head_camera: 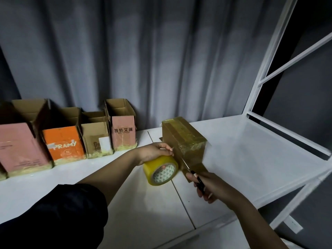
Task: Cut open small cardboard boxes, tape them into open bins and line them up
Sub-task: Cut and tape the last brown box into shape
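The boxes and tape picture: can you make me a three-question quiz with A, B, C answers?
1. Where does the tape roll sit?
A. under the left hand
B. on the white shelf frame
C. inside a bin

2. What colour is the bin printed PRAMY?
A. blue
B. orange
C. green

3. What state is the box by the hands in?
A. flattened
C. torn in half
B. closed and taped over

Answers: 1 A, the left hand grips the roll from above. 2 B, its front is orange. 3 B, shiny tape covers it while the right hand holds a blade against it.
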